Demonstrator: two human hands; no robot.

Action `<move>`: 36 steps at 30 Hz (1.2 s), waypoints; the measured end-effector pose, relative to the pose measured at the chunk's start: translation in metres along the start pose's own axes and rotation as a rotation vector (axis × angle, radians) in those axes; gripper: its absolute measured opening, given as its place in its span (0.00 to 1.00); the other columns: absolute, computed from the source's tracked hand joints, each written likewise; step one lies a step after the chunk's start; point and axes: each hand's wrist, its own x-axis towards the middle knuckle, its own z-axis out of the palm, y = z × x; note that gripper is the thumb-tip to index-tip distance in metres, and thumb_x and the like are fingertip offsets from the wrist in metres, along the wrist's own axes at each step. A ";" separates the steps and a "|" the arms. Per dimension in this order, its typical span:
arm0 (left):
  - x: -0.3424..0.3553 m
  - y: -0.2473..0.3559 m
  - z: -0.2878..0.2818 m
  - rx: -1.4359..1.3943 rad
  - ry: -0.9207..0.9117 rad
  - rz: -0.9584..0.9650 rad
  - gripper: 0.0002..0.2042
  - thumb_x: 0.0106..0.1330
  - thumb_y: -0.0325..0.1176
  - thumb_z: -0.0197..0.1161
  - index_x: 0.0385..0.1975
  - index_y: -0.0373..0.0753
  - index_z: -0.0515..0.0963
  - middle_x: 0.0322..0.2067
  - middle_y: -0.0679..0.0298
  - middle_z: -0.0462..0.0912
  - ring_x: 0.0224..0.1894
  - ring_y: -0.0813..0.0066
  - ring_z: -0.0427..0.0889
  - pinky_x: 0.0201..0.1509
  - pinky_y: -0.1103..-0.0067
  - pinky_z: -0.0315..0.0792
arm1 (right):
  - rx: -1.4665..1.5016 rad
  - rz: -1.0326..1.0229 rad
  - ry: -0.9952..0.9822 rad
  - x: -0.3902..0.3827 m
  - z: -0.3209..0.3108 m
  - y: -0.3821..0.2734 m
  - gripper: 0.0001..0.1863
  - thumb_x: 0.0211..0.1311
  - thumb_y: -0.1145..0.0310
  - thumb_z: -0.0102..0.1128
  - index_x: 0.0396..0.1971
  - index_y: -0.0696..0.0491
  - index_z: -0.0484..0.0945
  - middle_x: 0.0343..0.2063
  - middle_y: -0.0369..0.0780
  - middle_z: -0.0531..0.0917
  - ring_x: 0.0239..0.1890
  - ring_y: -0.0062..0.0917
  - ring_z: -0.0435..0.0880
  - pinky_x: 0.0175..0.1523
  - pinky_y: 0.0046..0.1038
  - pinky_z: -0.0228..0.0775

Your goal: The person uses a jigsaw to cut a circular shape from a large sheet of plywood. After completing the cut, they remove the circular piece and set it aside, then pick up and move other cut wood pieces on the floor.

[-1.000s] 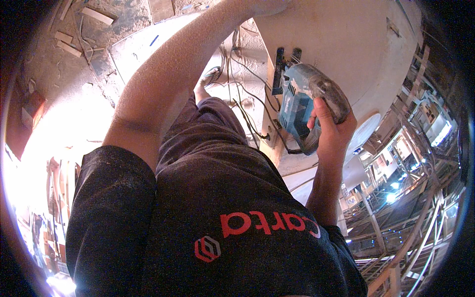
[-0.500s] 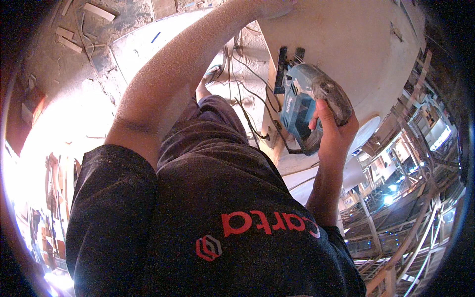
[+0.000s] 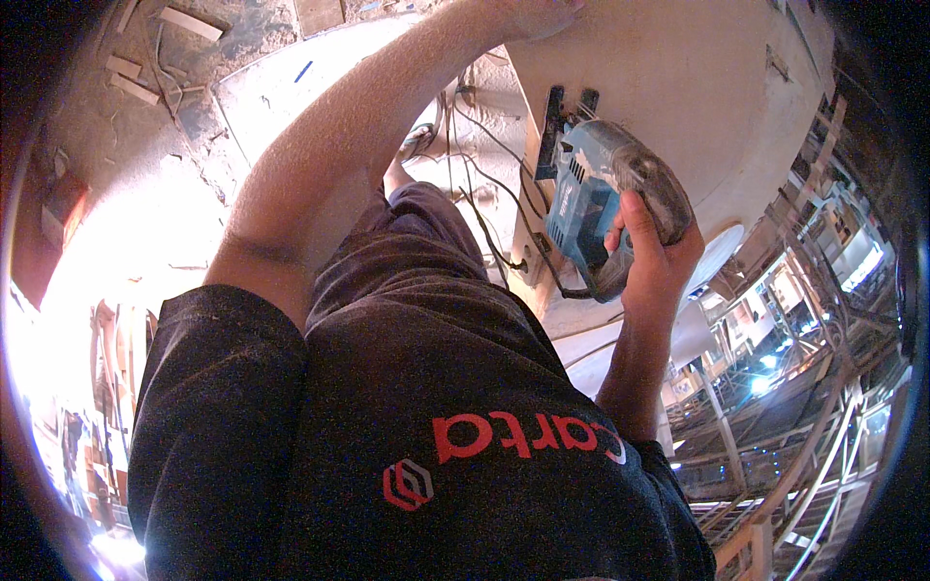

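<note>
My right hand (image 3: 659,242) is wrapped round the handle of a dusty blue-and-black jigsaw (image 3: 586,198), thumb on its near side. The jigsaw's black base plate (image 3: 549,136) sits at the left edge of a large pale wooden panel (image 3: 678,87); its blade is hidden. At the top edge of the picture my left hand (image 3: 542,15) rests on the panel, beyond the jigsaw. Most of its fingers are cut off by the frame, so their pose is unclear.
Dark power cords (image 3: 475,184) hang beside the panel's left edge, close to my leg. Offcut wood strips (image 3: 192,24) lie on the sawdust-covered floor at far left. A pale sheet (image 3: 291,82) lies on the floor. Timber frames (image 3: 775,416) stand at right.
The jigsaw has shifted very slightly away from me along the panel edge, with my right hand still round it. My left hand stays nearly in place.
</note>
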 end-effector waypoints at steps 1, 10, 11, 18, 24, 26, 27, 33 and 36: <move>0.000 0.000 -0.001 0.000 0.000 0.000 0.24 0.69 0.50 0.54 0.44 0.33 0.83 0.44 0.43 0.86 0.51 0.47 0.84 0.58 0.59 0.76 | -0.007 0.003 0.004 0.001 0.001 0.000 0.23 0.59 0.72 0.72 0.55 0.60 0.79 0.35 0.37 0.87 0.20 0.16 0.78 0.24 0.19 0.69; -0.008 0.002 -0.008 -0.033 -0.020 0.008 0.23 0.69 0.51 0.55 0.44 0.35 0.84 0.43 0.44 0.86 0.50 0.47 0.85 0.57 0.59 0.76 | 0.026 -0.001 0.023 0.003 0.004 -0.004 0.23 0.59 0.72 0.72 0.54 0.61 0.79 0.35 0.38 0.87 0.20 0.17 0.79 0.23 0.20 0.69; -0.008 0.001 -0.009 -0.043 -0.023 0.016 0.23 0.69 0.51 0.55 0.44 0.35 0.84 0.43 0.44 0.86 0.50 0.47 0.85 0.57 0.59 0.76 | 0.030 -0.006 0.021 0.003 0.004 -0.004 0.23 0.59 0.72 0.72 0.54 0.61 0.79 0.35 0.38 0.87 0.20 0.17 0.79 0.23 0.20 0.69; -0.003 0.003 -0.004 -0.002 -0.024 -0.028 0.23 0.70 0.52 0.55 0.45 0.35 0.84 0.44 0.44 0.86 0.51 0.47 0.85 0.57 0.58 0.76 | 0.010 0.003 0.026 0.005 0.005 -0.006 0.25 0.59 0.73 0.72 0.56 0.62 0.78 0.36 0.39 0.87 0.21 0.17 0.79 0.24 0.20 0.70; -0.004 0.002 -0.002 0.009 -0.011 -0.022 0.23 0.70 0.52 0.55 0.46 0.36 0.83 0.45 0.44 0.86 0.51 0.47 0.84 0.57 0.57 0.75 | 0.035 -0.011 0.041 0.004 0.009 -0.008 0.25 0.60 0.73 0.72 0.56 0.61 0.78 0.36 0.38 0.87 0.21 0.17 0.79 0.23 0.20 0.70; -0.006 0.000 0.000 -0.011 0.032 0.011 0.23 0.70 0.52 0.55 0.45 0.36 0.83 0.44 0.44 0.86 0.50 0.46 0.85 0.57 0.57 0.75 | 0.054 -0.012 0.060 0.004 0.010 -0.008 0.25 0.60 0.73 0.72 0.56 0.61 0.78 0.36 0.38 0.87 0.21 0.17 0.79 0.23 0.20 0.70; -0.005 0.000 0.002 -0.008 0.028 0.006 0.23 0.70 0.52 0.55 0.44 0.36 0.84 0.43 0.44 0.86 0.49 0.46 0.85 0.56 0.57 0.76 | 0.043 -0.011 0.059 0.004 0.010 -0.008 0.24 0.60 0.72 0.71 0.56 0.61 0.78 0.36 0.38 0.87 0.21 0.17 0.79 0.23 0.20 0.70; 0.002 -0.002 0.006 -0.025 0.008 -0.004 0.21 0.69 0.50 0.57 0.42 0.35 0.84 0.40 0.43 0.86 0.47 0.44 0.85 0.54 0.56 0.77 | 0.047 0.019 0.075 0.003 0.012 -0.009 0.22 0.61 0.72 0.71 0.54 0.61 0.79 0.34 0.38 0.87 0.21 0.17 0.78 0.23 0.21 0.70; 0.000 -0.002 0.005 -0.030 0.000 -0.012 0.21 0.69 0.50 0.57 0.42 0.35 0.84 0.41 0.43 0.86 0.47 0.44 0.85 0.54 0.56 0.77 | 0.059 0.019 0.074 0.004 0.014 -0.011 0.21 0.61 0.73 0.70 0.54 0.61 0.79 0.34 0.38 0.86 0.21 0.17 0.78 0.23 0.21 0.70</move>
